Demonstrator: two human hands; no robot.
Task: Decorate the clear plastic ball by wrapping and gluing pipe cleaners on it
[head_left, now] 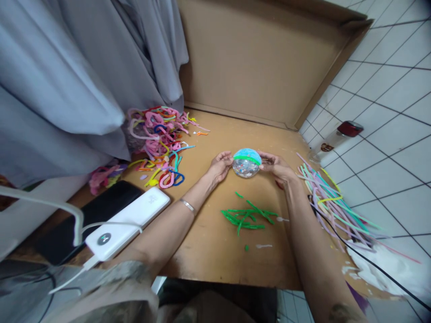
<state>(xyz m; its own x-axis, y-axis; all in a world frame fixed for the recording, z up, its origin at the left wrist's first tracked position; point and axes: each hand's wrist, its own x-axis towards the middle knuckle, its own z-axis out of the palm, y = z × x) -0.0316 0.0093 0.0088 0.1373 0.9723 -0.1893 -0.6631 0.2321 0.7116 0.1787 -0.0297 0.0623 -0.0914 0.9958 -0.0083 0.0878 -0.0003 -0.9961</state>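
A round clear ball (246,168) with colourful bits showing inside is held above the table between my two hands. Blue strips cover its top, with a bright green band (247,159) below them. My left hand (221,166) closes on the ball's left side with bent fingers. On the opposite side, my right hand (273,165) grips it between thumb and fingers. Nearer to me lies a loose pile of short green pipe-cleaner pieces (247,216). Two small whitish scraps (264,246) rest close to that pile.
A tangled heap of pink and multicoloured pipe cleaners (158,130) is at the back left. A white power bank (129,224) with cables lies on a black flat object (97,220). Long pastel pipe cleaners (332,202) line the right edge. A cardboard panel (269,63) stands behind.
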